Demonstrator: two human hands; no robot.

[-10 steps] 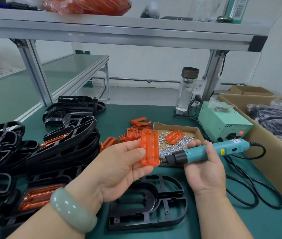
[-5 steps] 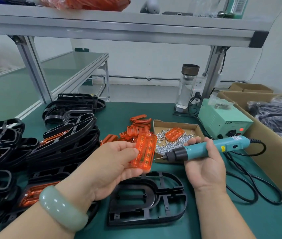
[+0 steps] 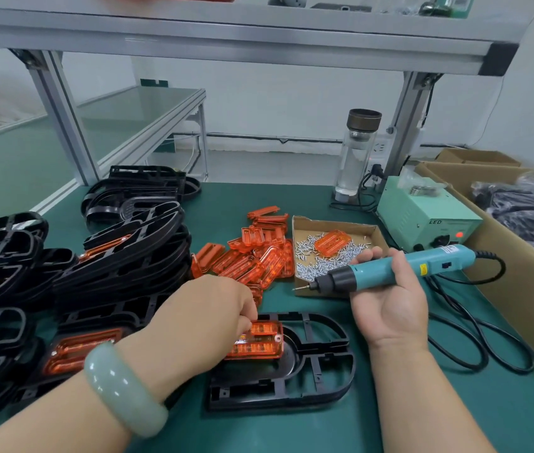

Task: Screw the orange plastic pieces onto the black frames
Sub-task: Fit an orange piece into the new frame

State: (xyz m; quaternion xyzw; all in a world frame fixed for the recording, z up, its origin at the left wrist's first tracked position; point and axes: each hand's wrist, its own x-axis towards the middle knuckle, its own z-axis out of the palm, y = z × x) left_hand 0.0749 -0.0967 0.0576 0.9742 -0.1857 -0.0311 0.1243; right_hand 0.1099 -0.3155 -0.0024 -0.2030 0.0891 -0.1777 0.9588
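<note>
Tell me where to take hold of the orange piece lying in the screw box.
The orange piece lies roughly flat on loose screws inside the low-walled cardboard box, so probably come from straight above and pinch across its two long edges.

The mat [image 3: 389, 413] on the table is dark green. On it, near the middle, a black frame [image 3: 317, 364] carries a see-through orange piece [image 3: 260, 340] with fine ribbed lines. More orange pieces [image 3: 252, 256] lie farther back, left of a brown cardboard tray [image 3: 334, 223] of silver screws [image 3: 308, 256]. The screwdriver [image 3: 399, 269] is teal with a black nose and a small yellow label; its cable [image 3: 474, 338] is black. Far right, a pale green box [image 3: 422, 214] shows a red light. Near left, a bracelet [image 3: 122, 390] is milky pale green.
</note>
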